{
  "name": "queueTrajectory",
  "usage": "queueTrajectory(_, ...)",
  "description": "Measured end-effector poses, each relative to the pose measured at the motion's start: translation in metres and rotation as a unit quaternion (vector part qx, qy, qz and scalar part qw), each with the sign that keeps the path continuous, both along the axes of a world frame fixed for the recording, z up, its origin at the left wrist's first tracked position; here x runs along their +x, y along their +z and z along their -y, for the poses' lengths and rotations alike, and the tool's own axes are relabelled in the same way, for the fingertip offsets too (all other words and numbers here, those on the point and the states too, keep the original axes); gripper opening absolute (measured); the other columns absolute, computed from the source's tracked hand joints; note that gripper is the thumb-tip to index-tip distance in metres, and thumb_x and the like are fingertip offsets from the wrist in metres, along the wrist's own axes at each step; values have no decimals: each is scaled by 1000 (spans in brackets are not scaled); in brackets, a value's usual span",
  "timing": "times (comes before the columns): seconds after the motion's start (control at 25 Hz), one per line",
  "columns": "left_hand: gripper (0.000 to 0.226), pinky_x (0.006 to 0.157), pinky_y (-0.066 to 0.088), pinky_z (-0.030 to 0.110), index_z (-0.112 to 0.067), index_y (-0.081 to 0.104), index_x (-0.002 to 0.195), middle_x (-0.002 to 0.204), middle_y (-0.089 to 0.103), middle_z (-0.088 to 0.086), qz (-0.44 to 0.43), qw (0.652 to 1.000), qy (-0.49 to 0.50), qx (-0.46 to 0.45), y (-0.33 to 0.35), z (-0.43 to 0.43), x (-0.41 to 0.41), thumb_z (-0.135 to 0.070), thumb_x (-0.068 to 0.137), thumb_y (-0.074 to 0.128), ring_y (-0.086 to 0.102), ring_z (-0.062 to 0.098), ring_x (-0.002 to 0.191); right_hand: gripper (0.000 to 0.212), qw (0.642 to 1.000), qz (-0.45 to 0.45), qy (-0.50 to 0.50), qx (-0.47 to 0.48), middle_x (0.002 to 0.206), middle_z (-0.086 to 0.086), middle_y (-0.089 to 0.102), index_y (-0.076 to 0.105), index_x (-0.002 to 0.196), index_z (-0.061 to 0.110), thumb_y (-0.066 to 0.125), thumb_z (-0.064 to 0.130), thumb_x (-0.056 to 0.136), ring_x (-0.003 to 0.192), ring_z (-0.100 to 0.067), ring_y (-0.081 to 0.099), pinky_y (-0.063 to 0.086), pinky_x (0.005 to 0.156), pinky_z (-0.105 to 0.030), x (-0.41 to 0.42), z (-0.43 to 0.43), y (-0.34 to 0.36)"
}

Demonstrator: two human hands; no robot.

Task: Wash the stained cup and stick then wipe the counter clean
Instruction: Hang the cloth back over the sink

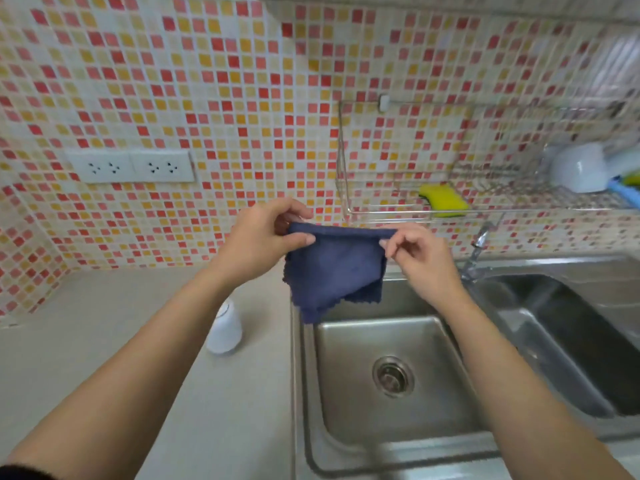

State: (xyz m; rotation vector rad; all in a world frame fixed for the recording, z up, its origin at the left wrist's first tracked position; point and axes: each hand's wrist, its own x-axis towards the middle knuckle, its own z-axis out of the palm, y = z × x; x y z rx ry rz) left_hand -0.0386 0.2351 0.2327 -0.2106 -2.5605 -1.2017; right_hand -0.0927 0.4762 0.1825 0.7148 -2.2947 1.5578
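Head view: left hand point(259, 237) and right hand point(424, 263) each pinch a top corner of the blue cloth point(334, 271), both grips closed on it. It hangs spread above the sink point(346, 393), beside the desk point(86, 341). A white cup point(578, 171) lies in the rack point(381, 206).

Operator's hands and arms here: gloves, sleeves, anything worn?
Nothing on the hands: left hand and right hand show no gloves, rings or watch. Both forearms are uncovered. Only a dark sleeve edge shows, on the left arm at the bottom-left corner.
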Motion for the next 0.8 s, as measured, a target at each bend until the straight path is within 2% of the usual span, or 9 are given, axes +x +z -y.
queueTrajectory(0.12, 22, 71, 53, 30, -22, 62, 96, 85, 64, -1, -37, 999, -8, -5, 42, -30, -35, -15, 79, 73, 63, 17, 79, 28, 992, -110, -50, 47, 85, 1, 59, 71, 85, 19, 56, -5, 82, 78, -8, 55, 42, 73, -14, -31, -23, 37)
queueTrajectory(0.24, 16, 66, 52, 29, -20, 63, 95, 83, 63, -5, -62, 998, 17, -5, 64, -56, -67, -13, 81, 68, 63, 18, 79, 18, 984, -149, -69, 64, 101, 4, 51, 64, 98, 13, 62, 5, 82, 84, 5, 46, 38, 74, -8, -55, -33, 58)
queueTrajectory(0.28, 16, 64, 52, 28, -20, 63, 94, 83, 62, -5, -72, 997, 30, -3, 68, -64, -77, -13, 81, 66, 62, 18, 78, 25, 983, -151, -72, 80, 107, 6, 46, 59, 104, 13, 67, 9, 80, 91, 6, 42, 38, 77, -9, -66, -35, 63)
queueTrajectory(0.36, 17, 61, 48, 21, -18, 64, 96, 83, 61, -5, -93, 994, 61, -7, 74, -75, -97, -11, 81, 63, 59, 16, 75, 41, 982, -142, -65, 103, 115, 7, 38, 53, 113, 12, 70, 10, 76, 102, 5, 35, 39, 86, -15, -90, -40, 68)
queueTrajectory(0.44, 19, 58, 43, 13, -15, 64, 100, 88, 61, -2, -110, 990, 84, -22, 78, -85, -118, -11, 81, 62, 57, 14, 75, 46, 983, -145, -50, 97, 120, 2, 38, 51, 116, 10, 69, 3, 74, 107, 0, 35, 42, 95, -30, -112, -46, 73)
queueTrajectory(0.52, 20, 57, 40, 6, -13, 64, 104, 92, 60, -1, -118, 988, 95, -17, 79, -93, -138, -10, 84, 63, 56, 12, 78, 47, 982, -159, -40, 93, 124, -4, 40, 51, 115, 8, 68, -1, 73, 109, -2, 36, 43, 96, -34, -135, -55, 79)
queueTrajectory(0.6, 22, 56, 38, 3, -12, 62, 107, 95, 59, -2, -107, 988, 111, -27, 75, -100, -162, -10, 85, 62, 54, 12, 82, 48, 982, -140, -33, 124, 124, -6, 42, 52, 116, 8, 71, 2, 72, 110, -8, 40, 38, 93, -25, -161, -63, 82)
queueTrajectory(0.68, 25, 61, 42, 12, -11, 60, 109, 99, 58, 3, -54, 987, 131, -73, 63, -106, -189, -8, 85, 61, 55, 18, 86, 52, 978, -70, -18, 194, 123, -5, 43, 52, 120, 11, 74, 9, 73, 113, -16, 44, 29, 85, -15, -189, -67, 76)
queueTrajectory(0.8, 26, 75, 49, 33, -6, 59, 110, 112, 61, 13, 54, 964, 142, -218, 36, -115, -228, -5, 84, 57, 59, 30, 98, 58, 951, 60, 8, 302, 133, -9, 42, 50, 127, 14, 75, 18, 74, 122, -22, 42, 31, 90, -22, -225, -67, 51)
